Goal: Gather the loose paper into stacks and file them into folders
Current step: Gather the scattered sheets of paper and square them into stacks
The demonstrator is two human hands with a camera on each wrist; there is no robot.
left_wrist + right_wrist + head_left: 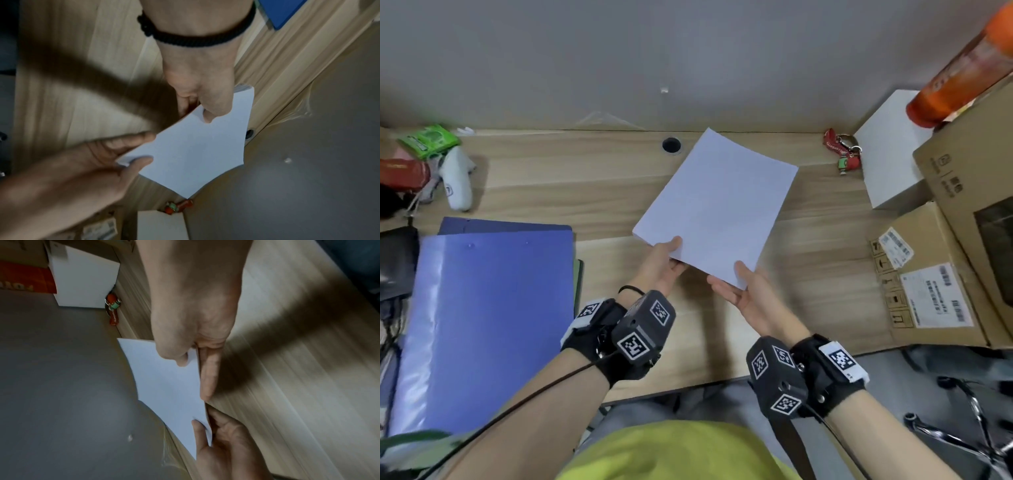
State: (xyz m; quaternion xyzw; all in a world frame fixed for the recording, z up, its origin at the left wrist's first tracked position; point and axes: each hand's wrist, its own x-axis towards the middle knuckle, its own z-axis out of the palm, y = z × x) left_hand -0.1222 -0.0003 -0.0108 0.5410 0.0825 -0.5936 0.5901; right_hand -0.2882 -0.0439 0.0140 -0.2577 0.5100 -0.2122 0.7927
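A stack of white paper (717, 205) is held tilted above the wooden desk (599, 192), its far corner near the wall. My left hand (674, 253) pinches the near left corner, thumb on top and fingers beneath. My right hand (736, 281) pinches the near right corner the same way. The left wrist view shows the left hand (205, 112) and the right hand (135, 160) on the paper (195, 154). From the right wrist, the right hand (191, 366) and the left hand (203, 431) hold one edge of the paper (168, 386). Blue folders (482, 308) lie on the desk's left side.
Cardboard boxes (945, 274), a white box (890, 150) and an orange bottle (962, 68) crowd the right. A red keychain (842, 150) and a cable hole (671, 145) lie near the wall. A white device (457, 178) and a green packet (428, 140) sit far left.
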